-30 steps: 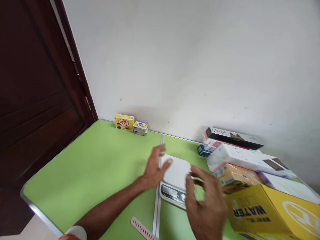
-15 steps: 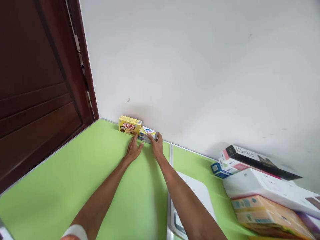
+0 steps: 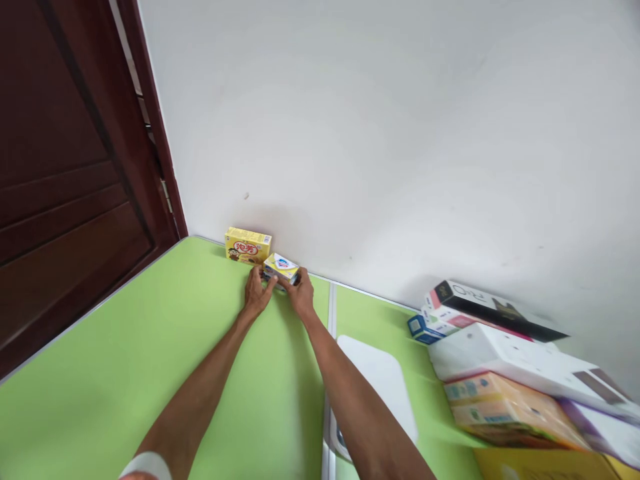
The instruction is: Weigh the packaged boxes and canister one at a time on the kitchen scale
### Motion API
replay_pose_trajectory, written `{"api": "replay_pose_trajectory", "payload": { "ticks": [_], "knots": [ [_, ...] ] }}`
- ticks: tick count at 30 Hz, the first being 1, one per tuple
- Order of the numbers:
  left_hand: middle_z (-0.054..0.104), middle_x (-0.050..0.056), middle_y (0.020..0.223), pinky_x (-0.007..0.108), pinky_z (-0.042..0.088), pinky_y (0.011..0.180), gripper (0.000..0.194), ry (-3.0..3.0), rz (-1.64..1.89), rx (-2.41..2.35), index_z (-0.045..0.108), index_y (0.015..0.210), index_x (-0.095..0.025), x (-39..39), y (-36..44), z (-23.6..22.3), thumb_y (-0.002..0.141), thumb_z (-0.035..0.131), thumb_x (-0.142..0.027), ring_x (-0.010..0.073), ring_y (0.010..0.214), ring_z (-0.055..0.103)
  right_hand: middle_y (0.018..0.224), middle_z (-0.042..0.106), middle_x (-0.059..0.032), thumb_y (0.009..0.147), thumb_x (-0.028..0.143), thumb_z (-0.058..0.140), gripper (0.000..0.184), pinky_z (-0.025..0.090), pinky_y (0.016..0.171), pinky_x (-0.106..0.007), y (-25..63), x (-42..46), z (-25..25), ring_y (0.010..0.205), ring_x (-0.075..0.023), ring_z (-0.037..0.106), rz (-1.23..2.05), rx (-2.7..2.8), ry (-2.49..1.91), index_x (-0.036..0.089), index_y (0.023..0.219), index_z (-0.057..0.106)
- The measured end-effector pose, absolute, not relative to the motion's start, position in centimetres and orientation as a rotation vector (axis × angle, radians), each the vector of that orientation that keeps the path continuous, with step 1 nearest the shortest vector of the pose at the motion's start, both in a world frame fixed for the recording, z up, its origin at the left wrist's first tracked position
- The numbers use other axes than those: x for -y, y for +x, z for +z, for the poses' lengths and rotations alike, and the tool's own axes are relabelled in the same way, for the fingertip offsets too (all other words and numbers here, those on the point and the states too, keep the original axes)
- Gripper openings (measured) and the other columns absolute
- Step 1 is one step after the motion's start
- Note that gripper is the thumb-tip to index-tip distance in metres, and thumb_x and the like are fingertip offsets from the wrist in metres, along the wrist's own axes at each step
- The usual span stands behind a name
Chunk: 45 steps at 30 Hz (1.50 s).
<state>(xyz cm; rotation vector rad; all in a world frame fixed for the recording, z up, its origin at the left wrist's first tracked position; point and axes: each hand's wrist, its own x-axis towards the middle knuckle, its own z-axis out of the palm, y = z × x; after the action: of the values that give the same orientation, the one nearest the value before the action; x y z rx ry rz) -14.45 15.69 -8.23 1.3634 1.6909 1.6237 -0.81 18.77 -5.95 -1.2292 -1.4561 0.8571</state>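
Note:
A small white and yellow soap box (image 3: 281, 265) with a blue and red logo sits against the wall at the far edge of the green table. My right hand (image 3: 301, 293) grips its right end, thumb across the front. At the left end, my left hand (image 3: 256, 293) is closed on the box, its thumb at the front near the right thumb. Fingers partly hide the box's lower front. Just left of it a yellow snack box (image 3: 247, 247) with red lettering and a cartoon figure stands by the wall.
Several stacked packages lie on the right, including a black and white box (image 3: 495, 308), a long white box (image 3: 520, 363) and an orange carton (image 3: 510, 407). A white flat appliance (image 3: 380, 373) lies partly under my right forearm. A dark red door (image 3: 75, 167) stands left.
My left hand has come in closer, its thumb now against the soap box. The right hand has shifted its thumb from the top to the front. The view has moved slightly.

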Motion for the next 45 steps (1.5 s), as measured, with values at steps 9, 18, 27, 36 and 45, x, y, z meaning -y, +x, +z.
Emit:
{"api": "replay_pose_trajectory", "payload": {
  "ticks": [9,18,27,36,45],
  "knots": [
    [0.073,0.013,0.111,0.046,0.058,0.092,0.047,1.332,1.561,-1.754,0.058,0.107,-0.021,-4.1,-16.1,-5.8,0.089,0.061,-0.064,0.0265,0.097,0.072,0.096,0.075,-0.0032,0.065,0.043,0.081,0.041,0.054,0.074,-0.034,-1.2,-8.4,-5.0,0.085,-0.0251,0.068,0.866,1.549,-1.328,0.026,0.095,0.060],
    [0.071,0.014,0.107,0.054,0.062,0.087,0.060,1.371,1.403,-1.933,0.066,0.107,-0.018,8.7,-15.1,-4.2,0.088,0.058,-0.075,0.0332,0.099,0.072,0.119,0.073,-0.0115,0.068,0.015,0.083,0.058,0.059,0.099,-0.046,-0.5,4.3,-4.6,0.112,-0.0322,0.070,0.856,1.604,-1.282,0.021,0.124,0.067],
    [0.065,0.014,0.116,0.049,0.062,0.089,0.057,1.622,1.448,-1.752,0.063,0.122,-0.018,8.2,-6.8,0.9,0.096,0.055,-0.067,0.0297,0.105,0.069,0.132,0.070,-0.0140,0.072,0.017,0.085,0.069,0.059,0.104,-0.052,8.5,4.9,0.2,0.120,-0.0318,0.069,0.716,1.531,-1.276,0.020,0.138,0.065],
    [0.063,0.013,0.110,0.047,0.059,0.093,0.054,1.715,1.330,-1.492,0.065,0.118,-0.017,3.3,2.4,-0.1,0.097,0.057,-0.065,0.0267,0.100,0.068,0.120,0.077,-0.0114,0.073,0.024,0.081,0.054,0.061,0.091,-0.045,19.8,2.2,1.5,0.106,-0.0304,0.073,0.638,1.552,-1.380,0.021,0.126,0.071],
    [0.066,0.015,0.111,0.048,0.058,0.092,0.053,1.819,1.230,-1.505,0.067,0.118,-0.017,2.9,1.6,-1.0,0.099,0.051,-0.064,0.0282,0.100,0.068,0.137,0.071,-0.0141,0.067,0.029,0.085,0.072,0.050,0.111,-0.053,20.7,2.2,0.0,0.131,-0.0368,0.063,0.730,1.495,-1.403,0.019,0.137,0.068]
  ]
}}
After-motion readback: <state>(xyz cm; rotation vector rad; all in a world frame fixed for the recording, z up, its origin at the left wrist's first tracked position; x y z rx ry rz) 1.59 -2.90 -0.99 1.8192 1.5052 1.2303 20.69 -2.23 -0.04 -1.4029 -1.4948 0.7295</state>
